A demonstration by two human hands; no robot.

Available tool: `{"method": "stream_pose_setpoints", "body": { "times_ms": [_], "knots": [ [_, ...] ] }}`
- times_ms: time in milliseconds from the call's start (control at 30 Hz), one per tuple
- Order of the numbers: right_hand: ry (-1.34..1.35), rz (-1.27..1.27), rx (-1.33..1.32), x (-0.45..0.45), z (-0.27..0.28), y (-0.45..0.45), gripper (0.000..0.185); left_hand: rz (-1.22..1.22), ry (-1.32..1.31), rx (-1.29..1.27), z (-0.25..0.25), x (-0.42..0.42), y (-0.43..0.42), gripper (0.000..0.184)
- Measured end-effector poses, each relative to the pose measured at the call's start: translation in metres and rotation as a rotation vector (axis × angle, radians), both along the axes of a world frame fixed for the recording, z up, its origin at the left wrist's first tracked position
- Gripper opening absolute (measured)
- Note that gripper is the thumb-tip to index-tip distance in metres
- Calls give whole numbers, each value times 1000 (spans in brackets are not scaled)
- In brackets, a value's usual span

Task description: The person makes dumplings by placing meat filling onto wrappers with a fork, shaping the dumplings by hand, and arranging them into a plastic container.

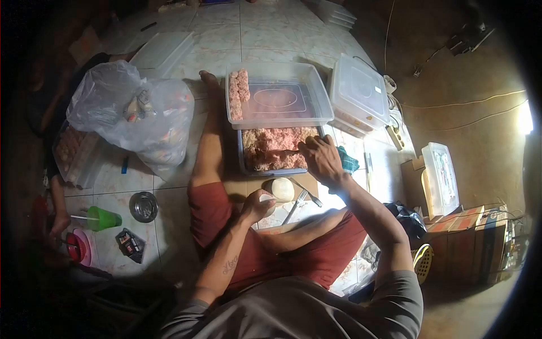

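Observation:
A blue-rimmed tray (243, 164) full of pink and beige crumbly filling lies between my legs. My right hand (324, 161) is closed on a utensil handle at the tray's right side, its far end down in the filling. Low on the left, my left hand (257, 208) holds a small white cup (266, 198). Beyond the tray, a clear plastic box (322, 110) overlaps its back edge, with pink clumps (239, 93) in rows along its left side. A round whitish container (282, 190) and a fork (295, 207) lie near my left hand.
Lidded clear boxes (358, 90) stand at the right. A big plastic bag (164, 107) bulges at the left. Nearer are a metal bowl (143, 207) and a green cup (104, 218), beside another person's hand. Cardboard boxes (460, 246) and an upright clear container (441, 179) stand far right.

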State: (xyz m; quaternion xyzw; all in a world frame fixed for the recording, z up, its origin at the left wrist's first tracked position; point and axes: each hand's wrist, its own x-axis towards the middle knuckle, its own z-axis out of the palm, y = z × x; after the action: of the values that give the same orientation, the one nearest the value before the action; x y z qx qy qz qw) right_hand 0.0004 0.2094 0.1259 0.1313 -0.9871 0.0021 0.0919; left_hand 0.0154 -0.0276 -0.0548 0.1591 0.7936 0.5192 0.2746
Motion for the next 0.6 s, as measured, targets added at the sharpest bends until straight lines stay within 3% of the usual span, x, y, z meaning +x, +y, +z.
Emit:
{"method": "stream_pose_setpoints", "body": {
  "times_ms": [100,133,233,300,333,367,433,500,600],
  "knots": [
    [-6,123,197,-22,-28,-9,13,4,-11,15,-2,0,0,39],
    [-10,166,276,-34,-72,-7,13,-2,-22,12,-2,-2,0,38],
    [18,303,183,-37,-71,-26,15,-4,-46,19,-5,0,1,36],
    [-161,212,61,-32,-37,-17,12,7,-57,31,-3,-2,-4,36],
    [-248,143,-142,-31,-40,-2,8,-45,-100,121,-2,-2,-8,34],
    [-112,239,-391,-29,-44,10,8,-44,-177,213,-9,0,-7,31],
    [-258,-5,-561,-15,-17,17,13,-42,-254,312,-5,2,-4,29],
    [-281,-92,-623,-1,0,21,14,12,-769,772,25,2,-3,33],
    [-251,-177,-764,13,8,30,17,50,-925,977,57,-14,16,50]
  ]
}}
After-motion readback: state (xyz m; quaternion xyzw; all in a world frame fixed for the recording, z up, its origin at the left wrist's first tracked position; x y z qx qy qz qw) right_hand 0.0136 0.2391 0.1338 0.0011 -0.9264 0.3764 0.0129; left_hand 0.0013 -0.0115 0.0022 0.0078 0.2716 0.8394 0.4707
